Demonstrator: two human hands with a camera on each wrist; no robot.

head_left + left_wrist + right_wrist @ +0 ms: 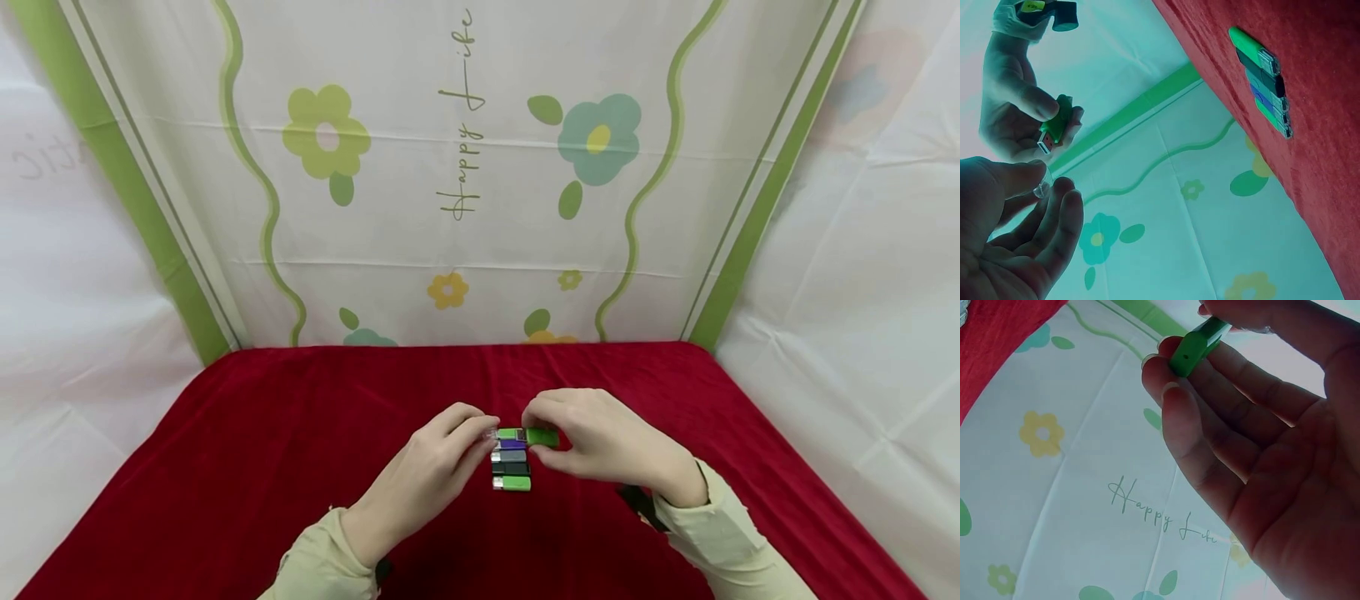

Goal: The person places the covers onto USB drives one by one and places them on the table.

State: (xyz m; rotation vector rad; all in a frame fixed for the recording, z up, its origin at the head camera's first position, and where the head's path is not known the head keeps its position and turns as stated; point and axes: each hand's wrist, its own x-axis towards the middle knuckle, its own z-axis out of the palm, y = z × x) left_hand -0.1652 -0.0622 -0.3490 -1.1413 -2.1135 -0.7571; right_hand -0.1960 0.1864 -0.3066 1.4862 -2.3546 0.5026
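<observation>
My right hand (611,437) pinches a green USB flash drive (1057,122) between thumb and fingers. Its bare metal plug (1045,144) points at my left hand (429,468). In the left wrist view, the left thumb and fingertips pinch a small clear cap (1041,189), apart from the plug. Below the hands, several capped flash drives lie side by side in a row: a green one (517,483) nearest me, then a black one (512,469), a grey one (512,457), a purple one (513,445) and another green one (507,434) at the far end.
A red velvet cloth (300,467) covers the table. Behind it hangs a white curtain (397,208) printed with flowers and lettering, and pale fabric walls (847,350) stand at both sides. Dark wrist straps show at both cuffs.
</observation>
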